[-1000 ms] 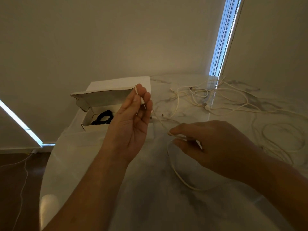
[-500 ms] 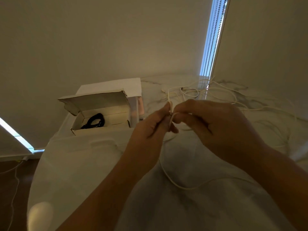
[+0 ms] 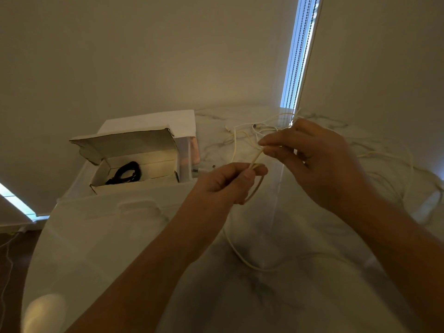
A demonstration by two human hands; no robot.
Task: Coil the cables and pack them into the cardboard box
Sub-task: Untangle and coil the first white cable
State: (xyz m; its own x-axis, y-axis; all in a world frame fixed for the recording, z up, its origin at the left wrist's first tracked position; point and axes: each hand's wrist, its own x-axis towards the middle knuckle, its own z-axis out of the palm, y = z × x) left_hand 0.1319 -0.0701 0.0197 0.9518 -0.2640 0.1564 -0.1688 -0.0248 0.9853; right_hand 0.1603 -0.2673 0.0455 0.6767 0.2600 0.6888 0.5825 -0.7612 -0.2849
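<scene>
Both hands are raised over the counter (image 3: 101, 236) in the head view, and both are closed on the same white cable (image 3: 236, 251). The left hand (image 3: 225, 185) pinches a short folded stretch of it between thumb and curled fingers. The right hand (image 3: 312, 162) sits just beyond and to the right, thumb and forefinger nipping the cable where it runs up from the left hand. A small loop hangs under the left hand, and from there the cable drops to the marble surface and trails off to the right.

More white cables (image 3: 254, 133) lie tangled at the far side of the counter, partly hidden behind the right hand, with further strands spread out to the right. The cardboard box (image 3: 134, 186) stands at the far left of the counter with its lid up, well apart from the hands, and a coiled black cable (image 3: 126, 173) lies inside it.
</scene>
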